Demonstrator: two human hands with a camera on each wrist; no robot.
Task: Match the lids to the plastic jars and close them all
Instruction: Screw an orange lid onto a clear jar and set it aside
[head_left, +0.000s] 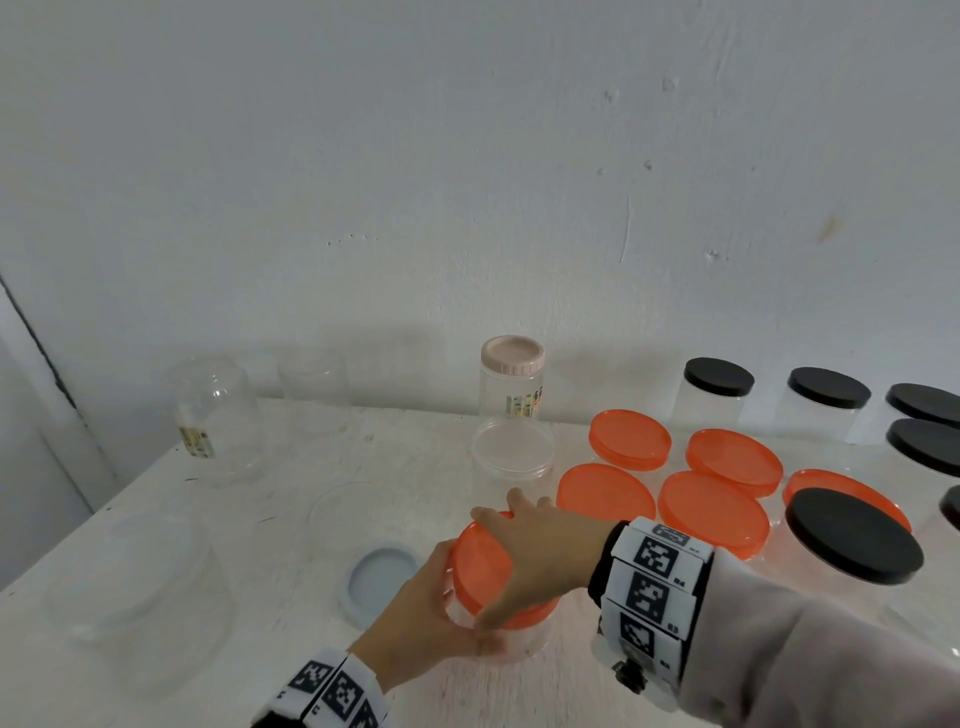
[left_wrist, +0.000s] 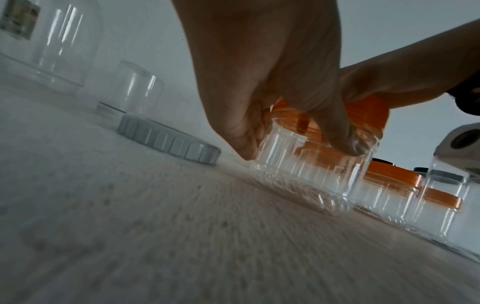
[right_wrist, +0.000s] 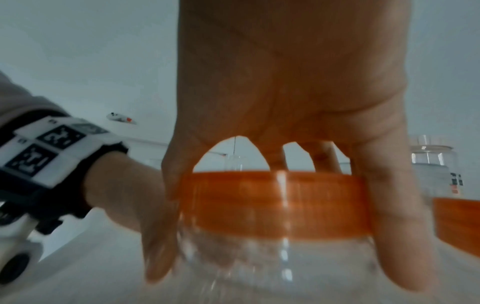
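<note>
A small clear ribbed jar (head_left: 511, 642) stands on the white table (head_left: 291, 467) near its front edge, with an orange lid (head_left: 480, 564) sitting on top. My left hand (head_left: 447, 608) grips the jar's body from the left. My right hand (head_left: 498, 566) comes in from the right and its fingers and thumb curl down round the lid's rim. In the left wrist view my left hand (left_wrist: 301, 150) has thumb and fingers wrapped round the jar (left_wrist: 311, 181). In the right wrist view my right hand (right_wrist: 285, 205) clasps the orange lid (right_wrist: 272, 209) above the jar (right_wrist: 259, 261).
A loose grey-blue lid (head_left: 382, 577) lies just left of the jar. Behind it stand an open clear jar (head_left: 513, 452) and a tall pink-lidded jar (head_left: 511, 379). Orange-lidded jars (head_left: 714, 512) and black-lidded jars (head_left: 852, 535) crowd the right. Clear lidless jars (head_left: 215, 415) stand at left.
</note>
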